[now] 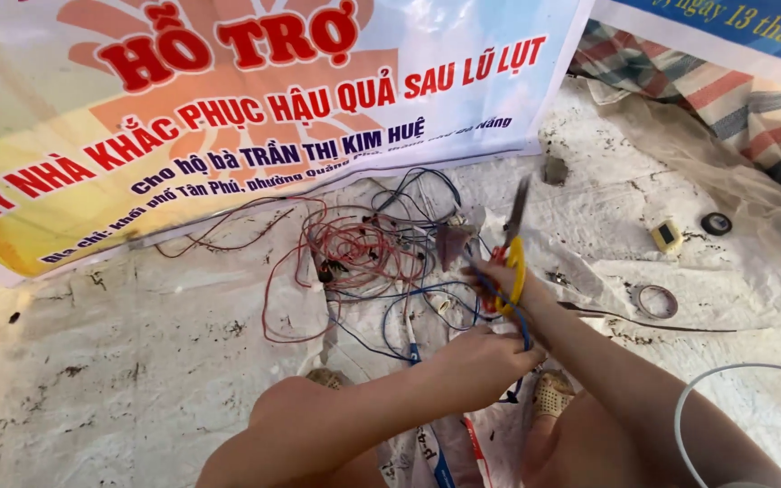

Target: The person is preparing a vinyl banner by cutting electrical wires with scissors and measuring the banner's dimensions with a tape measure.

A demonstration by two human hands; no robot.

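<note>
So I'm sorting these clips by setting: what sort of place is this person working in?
Probably a makeshift spot on the ground, not a workshop. A dirty white tarp covers the floor, a printed banner lies spread beside it, and a tangle of red and blue wires sits loose in front of the right hand holding scissors.

A large white-and-orange banner (228, 108) with red lettering lies top left; a blue one (725, 27) top right.
</note>
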